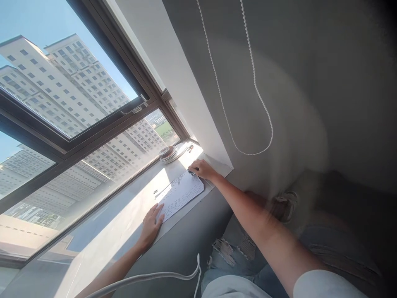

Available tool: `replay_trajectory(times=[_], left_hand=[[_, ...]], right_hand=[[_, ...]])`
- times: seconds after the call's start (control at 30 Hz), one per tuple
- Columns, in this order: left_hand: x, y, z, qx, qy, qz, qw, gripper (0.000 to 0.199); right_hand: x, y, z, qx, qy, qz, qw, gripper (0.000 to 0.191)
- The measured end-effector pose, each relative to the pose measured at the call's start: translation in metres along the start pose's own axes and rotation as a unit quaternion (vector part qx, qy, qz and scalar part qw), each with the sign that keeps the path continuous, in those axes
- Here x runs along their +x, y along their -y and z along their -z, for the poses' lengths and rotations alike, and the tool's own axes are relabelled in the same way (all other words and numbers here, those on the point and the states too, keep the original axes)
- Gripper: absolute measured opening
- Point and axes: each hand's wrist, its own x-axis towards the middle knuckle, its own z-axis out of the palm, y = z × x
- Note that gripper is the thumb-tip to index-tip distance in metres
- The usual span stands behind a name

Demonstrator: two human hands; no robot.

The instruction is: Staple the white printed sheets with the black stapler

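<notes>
A clipboard (199, 188) bearing white sheets of paper (181, 198) covered in lines of writing lies on the window sill. My right hand (202, 169) is closed on the dark clip at the clipboard's far end, its fingers curled over it. At the near end, my left hand (151, 225) rests with fingers spread, the fingertips touching the edge of the paper. A thin dark line, perhaps a pen, runs along the paper's window-side edge; I cannot make it out clearly.
A stack of round plate-like discs (168, 154) stands in the sill's far corner, with small metal items, perhaps keys (190, 147), beside it. A white beaded blind chain (269, 120) hangs at the wall. A white cable (155, 275) crosses the foreground. The window (136, 109) borders the sill.
</notes>
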Motion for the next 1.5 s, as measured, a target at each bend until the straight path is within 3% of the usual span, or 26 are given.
replay_trajectory(times=[0.27,0.7,0.9,1.1,1.17,1.23,1.3,1.4,1.5], left_hand=[[-0.001,0.001,0.003,-0.008,-0.007,-0.011,1.000,0.062],[-0.002,-0.001,0.003,-0.025,0.000,-0.001,1.000,0.066],[-0.003,-0.006,0.004,-0.022,-0.006,0.002,1.000,0.064],[-0.002,-0.008,0.005,-0.017,-0.010,-0.006,1.000,0.062],[-0.002,-0.007,0.004,-0.018,-0.007,-0.005,1.000,0.063],[-0.002,-0.006,0.004,-0.017,-0.007,-0.005,1.000,0.063],[-0.002,-0.007,0.004,-0.015,-0.008,-0.007,1.000,0.062],[-0.003,-0.008,0.004,-0.012,-0.009,-0.005,1.000,0.062],[-0.003,-0.007,0.004,-0.012,-0.007,-0.003,1.000,0.064]], right_hand=[[0.000,-0.002,0.001,-0.008,0.054,0.019,0.998,0.030],[0.000,0.000,-0.005,-0.175,0.113,0.089,0.974,0.026],[0.001,0.006,-0.008,-0.240,0.147,0.097,0.954,0.033],[-0.001,-0.002,0.003,-0.167,0.154,0.118,0.967,0.031],[-0.004,-0.010,0.007,-0.135,0.106,0.091,0.981,0.035],[-0.007,-0.016,0.010,-0.121,0.044,0.018,0.991,0.045],[-0.008,-0.021,0.009,-0.112,0.028,-0.047,0.992,0.050],[-0.008,-0.025,0.006,-0.105,0.052,-0.089,0.989,0.035],[-0.007,-0.026,0.007,-0.116,-0.033,-0.144,0.982,0.022]])
